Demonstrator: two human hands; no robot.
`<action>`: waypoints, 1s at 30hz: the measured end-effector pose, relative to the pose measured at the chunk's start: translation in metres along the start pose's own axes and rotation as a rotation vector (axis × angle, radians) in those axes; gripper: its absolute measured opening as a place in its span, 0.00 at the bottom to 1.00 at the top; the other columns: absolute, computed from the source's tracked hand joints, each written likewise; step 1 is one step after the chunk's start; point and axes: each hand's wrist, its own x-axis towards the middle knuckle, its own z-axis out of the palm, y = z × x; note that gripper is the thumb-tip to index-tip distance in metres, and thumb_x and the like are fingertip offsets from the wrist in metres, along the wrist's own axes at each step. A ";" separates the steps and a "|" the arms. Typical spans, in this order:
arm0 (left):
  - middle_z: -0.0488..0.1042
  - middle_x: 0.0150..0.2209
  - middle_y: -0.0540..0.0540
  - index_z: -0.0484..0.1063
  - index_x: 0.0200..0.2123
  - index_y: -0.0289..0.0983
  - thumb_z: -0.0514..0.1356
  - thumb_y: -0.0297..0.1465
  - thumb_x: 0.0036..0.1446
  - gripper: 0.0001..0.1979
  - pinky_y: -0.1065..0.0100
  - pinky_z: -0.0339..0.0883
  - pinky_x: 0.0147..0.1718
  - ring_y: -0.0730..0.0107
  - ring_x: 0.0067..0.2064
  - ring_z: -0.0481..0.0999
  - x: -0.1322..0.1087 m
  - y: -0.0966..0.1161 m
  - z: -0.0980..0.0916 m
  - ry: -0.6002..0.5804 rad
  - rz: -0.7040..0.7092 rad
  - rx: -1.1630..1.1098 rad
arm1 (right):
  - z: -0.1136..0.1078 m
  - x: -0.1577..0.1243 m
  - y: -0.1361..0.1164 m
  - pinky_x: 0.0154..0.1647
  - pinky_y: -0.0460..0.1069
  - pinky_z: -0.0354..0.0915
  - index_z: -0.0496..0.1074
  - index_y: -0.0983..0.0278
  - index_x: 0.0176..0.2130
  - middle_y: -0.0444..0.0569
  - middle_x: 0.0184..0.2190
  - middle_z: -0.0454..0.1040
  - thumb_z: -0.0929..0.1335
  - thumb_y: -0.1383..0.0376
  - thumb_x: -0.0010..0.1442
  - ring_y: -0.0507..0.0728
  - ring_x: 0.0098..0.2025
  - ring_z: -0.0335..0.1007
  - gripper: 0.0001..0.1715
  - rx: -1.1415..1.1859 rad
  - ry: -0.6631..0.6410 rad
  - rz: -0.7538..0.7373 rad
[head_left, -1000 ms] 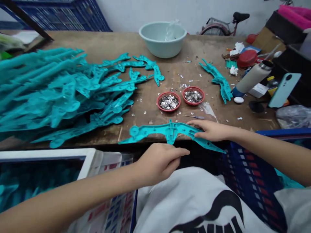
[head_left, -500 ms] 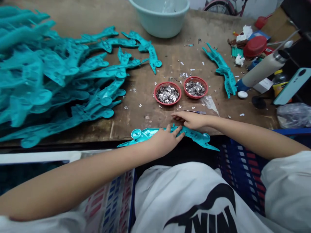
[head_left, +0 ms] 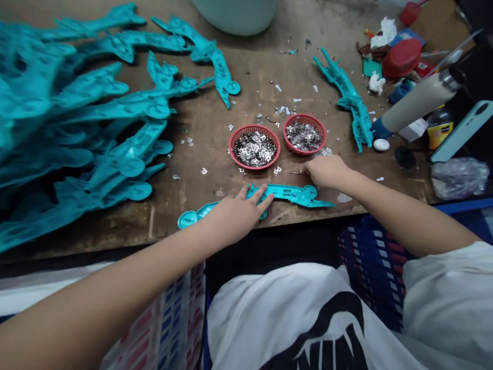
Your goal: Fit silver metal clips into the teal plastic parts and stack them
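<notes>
Head view: left hand (head_left: 234, 216) spread on crosswise teal moulding (head_left: 287, 194), right hand (head_left: 327, 172) bunched beside it.

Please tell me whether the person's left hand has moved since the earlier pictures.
Yes: judged against the left red basket, the left hand has moved forward, closer to the basket, and now lies on the teal plastic moulding.

Large black logo print (head_left: 327, 334) on a white cotton T-shirt (head_left: 269, 324), cut off by the frame, letters resembling "NIN", not fully legible, small yellow label on a dark bottle (head_left: 438, 136), too small to read
</notes>
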 end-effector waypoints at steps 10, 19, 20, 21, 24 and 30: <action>0.89 0.75 0.28 0.88 0.74 0.34 0.58 0.31 0.86 0.26 0.43 0.84 0.60 0.30 0.69 0.90 -0.001 -0.013 -0.021 0.323 -0.025 0.060 | -0.010 0.024 0.038 0.79 0.77 0.75 0.89 0.63 0.78 0.69 0.76 0.85 0.65 0.70 0.81 0.85 0.79 0.78 0.38 0.117 0.365 -0.033; 0.92 0.65 0.29 0.91 0.65 0.35 0.53 0.31 0.84 0.26 0.47 0.85 0.60 0.35 0.68 0.90 0.046 -0.051 -0.067 0.262 -0.216 0.003 | 0.003 0.047 0.049 0.83 0.80 0.71 0.91 0.63 0.75 0.66 0.83 0.81 0.64 0.73 0.78 0.84 0.83 0.73 0.40 0.134 0.302 -0.072; 0.91 0.67 0.28 0.91 0.65 0.36 0.54 0.30 0.83 0.25 0.49 0.85 0.60 0.36 0.69 0.90 0.058 -0.056 -0.071 0.241 -0.248 -0.011 | 0.003 0.048 0.051 0.82 0.80 0.73 0.92 0.64 0.74 0.67 0.82 0.81 0.64 0.73 0.77 0.84 0.82 0.74 0.39 0.143 0.324 -0.079; 0.91 0.69 0.28 0.91 0.66 0.36 0.56 0.31 0.82 0.25 0.50 0.85 0.60 0.36 0.70 0.90 0.069 -0.060 -0.074 0.210 -0.280 -0.030 | 0.003 0.050 0.054 0.81 0.79 0.74 0.92 0.66 0.73 0.68 0.81 0.82 0.64 0.73 0.77 0.84 0.81 0.76 0.38 0.159 0.354 -0.085; 0.90 0.71 0.27 0.92 0.69 0.34 0.57 0.28 0.80 0.27 0.52 0.85 0.60 0.33 0.71 0.90 0.095 -0.068 -0.080 0.129 -0.353 -0.054 | 0.006 0.058 0.064 0.80 0.72 0.78 0.95 0.69 0.67 0.71 0.73 0.88 0.66 0.73 0.76 0.80 0.74 0.85 0.33 0.251 0.515 -0.103; 0.95 0.59 0.31 0.95 0.63 0.37 0.58 0.29 0.78 0.25 0.52 0.83 0.65 0.35 0.67 0.93 0.103 -0.087 -0.071 0.204 -0.359 -0.074 | 0.017 0.086 0.084 0.75 0.69 0.81 0.96 0.64 0.56 0.60 0.57 0.96 0.71 0.73 0.68 0.75 0.62 0.92 0.26 0.476 0.745 -0.111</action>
